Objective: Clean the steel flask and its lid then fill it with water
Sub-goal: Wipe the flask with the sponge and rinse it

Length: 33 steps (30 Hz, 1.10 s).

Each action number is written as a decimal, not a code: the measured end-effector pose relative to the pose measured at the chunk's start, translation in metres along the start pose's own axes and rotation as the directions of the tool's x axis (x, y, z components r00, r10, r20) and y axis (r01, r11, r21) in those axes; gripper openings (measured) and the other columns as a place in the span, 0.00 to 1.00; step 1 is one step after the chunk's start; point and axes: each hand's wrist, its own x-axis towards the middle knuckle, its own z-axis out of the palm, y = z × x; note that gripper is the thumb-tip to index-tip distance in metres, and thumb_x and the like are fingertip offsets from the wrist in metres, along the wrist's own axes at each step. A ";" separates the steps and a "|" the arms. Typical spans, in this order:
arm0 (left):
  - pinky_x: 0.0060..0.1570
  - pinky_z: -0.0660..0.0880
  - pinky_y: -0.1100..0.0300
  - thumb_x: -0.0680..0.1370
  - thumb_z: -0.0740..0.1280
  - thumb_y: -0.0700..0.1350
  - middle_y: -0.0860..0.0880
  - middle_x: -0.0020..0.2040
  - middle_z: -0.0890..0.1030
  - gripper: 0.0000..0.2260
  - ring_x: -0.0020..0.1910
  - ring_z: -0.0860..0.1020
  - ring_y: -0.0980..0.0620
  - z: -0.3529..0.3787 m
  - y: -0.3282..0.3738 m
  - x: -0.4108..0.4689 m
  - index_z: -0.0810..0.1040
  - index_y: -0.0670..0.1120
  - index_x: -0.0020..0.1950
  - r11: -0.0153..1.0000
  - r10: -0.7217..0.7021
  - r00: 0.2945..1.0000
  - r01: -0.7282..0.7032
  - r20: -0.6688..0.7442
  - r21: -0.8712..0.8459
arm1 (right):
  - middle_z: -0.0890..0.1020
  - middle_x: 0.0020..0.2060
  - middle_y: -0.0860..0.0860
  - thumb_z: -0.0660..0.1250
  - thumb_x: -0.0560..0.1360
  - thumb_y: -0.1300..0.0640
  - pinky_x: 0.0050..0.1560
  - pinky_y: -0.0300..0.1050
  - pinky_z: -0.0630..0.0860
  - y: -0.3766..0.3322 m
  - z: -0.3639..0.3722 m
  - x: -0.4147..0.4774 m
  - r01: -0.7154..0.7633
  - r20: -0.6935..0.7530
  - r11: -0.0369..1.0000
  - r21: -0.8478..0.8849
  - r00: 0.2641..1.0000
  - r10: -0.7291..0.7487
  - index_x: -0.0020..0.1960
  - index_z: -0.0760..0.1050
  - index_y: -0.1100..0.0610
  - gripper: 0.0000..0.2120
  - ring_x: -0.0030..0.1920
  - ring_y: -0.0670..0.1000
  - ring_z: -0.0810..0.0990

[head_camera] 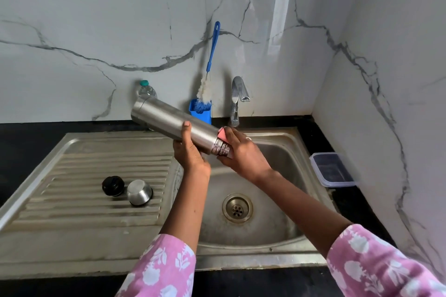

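The steel flask (169, 119) lies tilted above the sink, its threaded mouth pointing down to the right. My left hand (189, 150) grips its body from below, thumb on top. My right hand (241, 152) holds a pink sponge (222, 134) against the flask's threaded neck. On the ribbed draining board (72, 176) lie the black stopper (113, 185) and the steel cup lid (139, 192), side by side.
The sink basin (277, 224) with its drain (237, 208) lies under my hands. A chrome tap (237, 96) stands behind it, no water running. A blue bottle brush (208, 72) stands in a blue holder. A plastic bottle (145, 89) and a lidded container (331, 169) sit nearby.
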 end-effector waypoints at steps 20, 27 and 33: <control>0.44 0.79 0.53 0.55 0.75 0.48 0.42 0.56 0.77 0.44 0.55 0.78 0.42 -0.003 0.005 -0.015 0.67 0.40 0.69 0.994 -0.009 0.986 0.027 0.165 -0.107 | 0.81 0.42 0.55 0.55 0.69 0.75 0.49 0.48 0.77 -0.001 -0.033 0.011 -0.378 0.336 0.728 0.572 0.917 0.213 0.53 0.76 0.60 0.19 0.45 0.53 0.79; 0.48 0.80 0.51 0.60 0.75 0.45 0.44 0.54 0.79 0.34 0.52 0.79 0.46 -0.001 0.004 -0.008 0.70 0.43 0.65 0.993 -0.027 0.994 0.039 0.105 -0.112 | 0.80 0.58 0.60 0.53 0.71 0.63 0.51 0.48 0.78 -0.007 -0.010 -0.007 0.066 -0.144 0.993 0.102 0.988 -0.051 0.63 0.74 0.65 0.24 0.54 0.59 0.80; 0.43 0.79 0.56 0.74 0.68 0.42 0.43 0.51 0.80 0.11 0.46 0.80 0.46 -0.006 -0.004 -0.003 0.77 0.41 0.55 0.994 -0.103 0.995 0.103 -0.002 -0.024 | 0.78 0.60 0.62 0.57 0.70 0.69 0.56 0.54 0.78 0.013 0.009 -0.024 0.361 -0.182 0.897 -0.256 0.893 -0.412 0.64 0.74 0.66 0.23 0.58 0.63 0.78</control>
